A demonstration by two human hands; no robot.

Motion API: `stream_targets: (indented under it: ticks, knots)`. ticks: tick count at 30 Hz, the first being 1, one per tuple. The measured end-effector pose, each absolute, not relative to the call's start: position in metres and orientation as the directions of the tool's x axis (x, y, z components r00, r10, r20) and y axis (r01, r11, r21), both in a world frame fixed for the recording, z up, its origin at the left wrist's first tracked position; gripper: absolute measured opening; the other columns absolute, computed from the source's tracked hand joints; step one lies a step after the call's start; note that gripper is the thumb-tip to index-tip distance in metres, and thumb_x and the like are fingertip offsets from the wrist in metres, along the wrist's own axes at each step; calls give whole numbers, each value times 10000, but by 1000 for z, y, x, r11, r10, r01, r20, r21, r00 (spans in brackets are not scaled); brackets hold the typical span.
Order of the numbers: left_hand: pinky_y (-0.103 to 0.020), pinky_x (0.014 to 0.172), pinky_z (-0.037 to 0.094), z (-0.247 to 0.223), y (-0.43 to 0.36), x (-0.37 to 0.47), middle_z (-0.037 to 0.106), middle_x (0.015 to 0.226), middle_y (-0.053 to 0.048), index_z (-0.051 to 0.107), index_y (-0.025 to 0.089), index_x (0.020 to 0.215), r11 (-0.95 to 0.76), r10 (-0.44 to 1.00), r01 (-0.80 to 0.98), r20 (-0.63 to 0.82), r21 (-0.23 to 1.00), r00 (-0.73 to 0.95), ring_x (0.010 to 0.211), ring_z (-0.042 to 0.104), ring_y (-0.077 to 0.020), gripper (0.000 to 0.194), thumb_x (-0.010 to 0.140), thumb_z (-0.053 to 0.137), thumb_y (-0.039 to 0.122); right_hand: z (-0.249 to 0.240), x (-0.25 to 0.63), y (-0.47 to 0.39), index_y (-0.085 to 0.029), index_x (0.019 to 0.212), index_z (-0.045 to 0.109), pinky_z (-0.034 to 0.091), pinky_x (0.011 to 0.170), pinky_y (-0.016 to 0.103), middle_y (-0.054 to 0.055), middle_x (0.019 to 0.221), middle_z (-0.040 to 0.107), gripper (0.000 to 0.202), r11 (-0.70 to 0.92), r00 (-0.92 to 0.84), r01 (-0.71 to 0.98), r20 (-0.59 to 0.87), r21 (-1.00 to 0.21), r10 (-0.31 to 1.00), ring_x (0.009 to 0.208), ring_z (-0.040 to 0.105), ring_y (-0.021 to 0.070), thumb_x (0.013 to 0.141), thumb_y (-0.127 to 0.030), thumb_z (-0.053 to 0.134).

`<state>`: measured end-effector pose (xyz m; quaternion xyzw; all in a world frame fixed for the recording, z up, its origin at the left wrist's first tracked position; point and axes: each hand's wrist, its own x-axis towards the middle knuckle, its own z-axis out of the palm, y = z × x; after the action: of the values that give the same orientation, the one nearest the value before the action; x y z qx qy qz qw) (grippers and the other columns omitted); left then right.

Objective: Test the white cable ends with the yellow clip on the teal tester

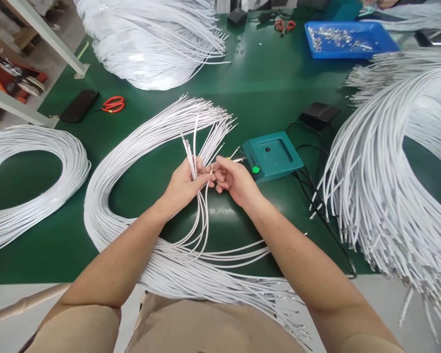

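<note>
Several white cables [202, 206] are gripped in my left hand [186, 182], their metal-tipped ends sticking up above the fingers. One cable end stands apart at the thumb, pointing toward my right hand [237, 181]. My right fingers are curled, with thumb and forefinger pinched right by that end; whatever lies between them is too small to make out. Beneath both hands spreads a large looped bundle of white cables [106, 181] on the green table. Just beyond my right hand sits a teal device [274, 156] with a green button and a metal tip on its left side.
Another cable coil [69, 162] lies at left, a big cable bundle [360, 181] at right, and a pile of cables [150, 39] at the back. Red-handled scissors [113, 104], a black phone [80, 105], a blue tray [353, 53] of small metal parts and black cords [325, 223] are around.
</note>
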<state>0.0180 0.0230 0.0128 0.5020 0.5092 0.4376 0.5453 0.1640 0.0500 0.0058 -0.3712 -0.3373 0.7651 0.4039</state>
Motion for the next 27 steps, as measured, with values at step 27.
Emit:
stream_targets:
  ticks: [27]
  knots:
    - [-218, 739, 524, 13, 28, 6, 640, 848, -8, 675, 179, 1110, 411, 900, -182, -367, 893, 233, 720, 631, -87, 421, 703, 779, 203, -4, 171, 43, -159, 771, 592, 415, 697, 244, 20, 797, 597, 196, 285, -251, 411, 193, -866, 948, 719, 533, 122, 904, -245, 475]
